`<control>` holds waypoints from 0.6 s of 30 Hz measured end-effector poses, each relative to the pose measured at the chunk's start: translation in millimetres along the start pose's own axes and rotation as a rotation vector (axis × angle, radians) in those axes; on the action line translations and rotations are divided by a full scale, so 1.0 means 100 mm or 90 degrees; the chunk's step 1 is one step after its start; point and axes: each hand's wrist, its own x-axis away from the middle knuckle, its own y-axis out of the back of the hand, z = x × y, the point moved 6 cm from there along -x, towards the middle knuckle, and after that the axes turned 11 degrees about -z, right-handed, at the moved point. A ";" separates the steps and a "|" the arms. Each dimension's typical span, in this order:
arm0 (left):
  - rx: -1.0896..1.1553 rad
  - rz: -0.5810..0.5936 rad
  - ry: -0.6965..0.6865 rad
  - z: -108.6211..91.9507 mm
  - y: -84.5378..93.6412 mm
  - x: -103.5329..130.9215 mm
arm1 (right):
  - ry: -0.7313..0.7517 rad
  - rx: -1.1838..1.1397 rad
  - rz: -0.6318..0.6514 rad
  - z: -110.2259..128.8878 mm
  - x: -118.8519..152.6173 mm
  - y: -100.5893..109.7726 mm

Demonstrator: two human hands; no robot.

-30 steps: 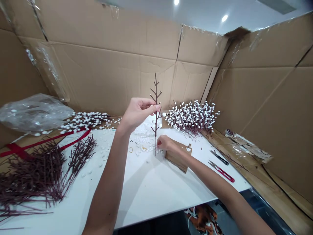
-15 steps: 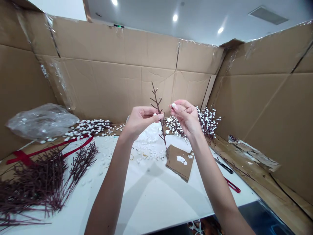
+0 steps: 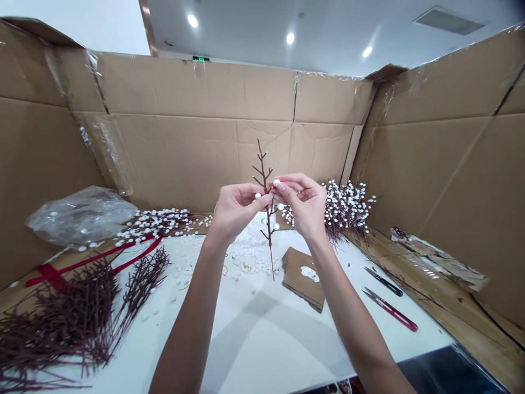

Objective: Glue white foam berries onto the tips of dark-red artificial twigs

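Far left on table (image 3: 262, 350): heap of bare twigs (image 3: 69, 312), bag (image 3: 80, 214) behind. Centre, raised above table: left hand (image 3: 233, 210) pinched shut on twig (image 3: 266, 213), held upright at mid-stem; right hand (image 3: 301, 202) just beside, fingertips closed on small white bead (image 3: 276, 182) touching a side branch. Probably light, thin, springy, snappable at side branches; best gripped low on main stem. Bead likely featherlight, crushable. Right: cardboard (image 3: 301, 276), beaded bunch (image 3: 346, 205), snips (image 3: 391, 311).
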 end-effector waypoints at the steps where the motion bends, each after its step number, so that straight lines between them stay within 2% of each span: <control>1: -0.001 -0.005 -0.003 0.00 0.00 0.00 | 0.002 -0.001 0.001 0.00 0.00 0.00; 10: -0.028 -0.030 -0.023 0.07 0.01 -0.02 | -0.020 -0.014 0.007 -0.02 0.00 0.01; 18: -0.094 -0.050 -0.091 0.05 -0.01 0.00 | -0.061 -0.039 0.012 -0.13 -0.01 0.03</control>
